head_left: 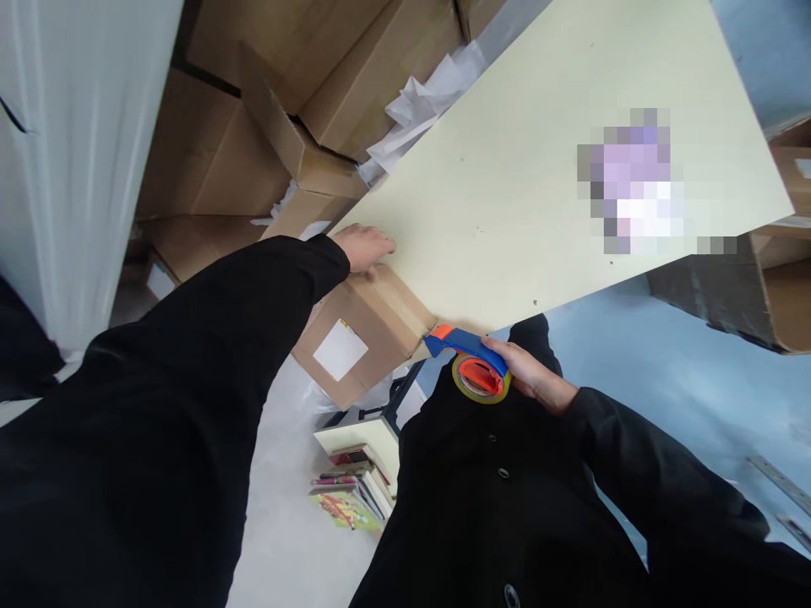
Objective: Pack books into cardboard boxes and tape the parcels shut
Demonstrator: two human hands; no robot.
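Observation:
A small closed cardboard box (380, 338) with a blank white label sits at the near left corner of the pale table. My left hand (366, 247) bends over its far edge, with the thumb against the cardboard and the other fingers partly hidden. In my right hand (529, 371) is a blue and orange tape dispenser (465, 340), gripped by its handle. A roll of yellowish tape (460, 384) is mounted on it. The dispenser's front end is close to the box's right corner; whether they touch, I cannot tell.
The pale table (481, 194) stretches to the upper right, with a pixelated patch on it. Large cardboard boxes (380, 76) and crumpled white paper (431, 97) lie beyond its left edge. An open carton (715, 283) stands at right. Books (358, 494) are stacked below.

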